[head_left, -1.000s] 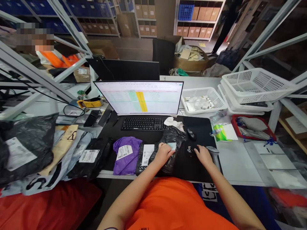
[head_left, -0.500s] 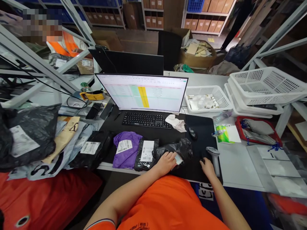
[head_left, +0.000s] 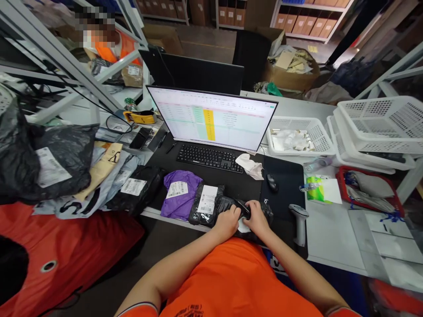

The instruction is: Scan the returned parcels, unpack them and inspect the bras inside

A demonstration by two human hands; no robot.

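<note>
A crumpled black plastic mailing bag (head_left: 225,204) lies at the front edge of the desk. My left hand (head_left: 228,221) is closed on its near side, fingers bent over the plastic. My right hand (head_left: 257,219) pinches the same bag from the other side, thumb and fingers closed. A dark glossy fold or strip stands up between the hands; I cannot tell if it is only plastic. Below it shows a white patch (head_left: 243,226). Left of the bag lie a labelled black parcel (head_left: 197,203) and a purple parcel (head_left: 168,205).
Behind are a keyboard (head_left: 208,157), a monitor (head_left: 238,116), crumpled tissue (head_left: 250,166) and a mouse (head_left: 272,183). A barcode scanner (head_left: 300,224) lies to the right. White baskets (head_left: 299,152) and a red tray (head_left: 342,185) stand farther right. Several parcels (head_left: 77,145) are heaped left.
My right hand has moved left from beside the scanner to the black bag and now grips it. My left hand stays on the bag. The view has shifted slightly.
</note>
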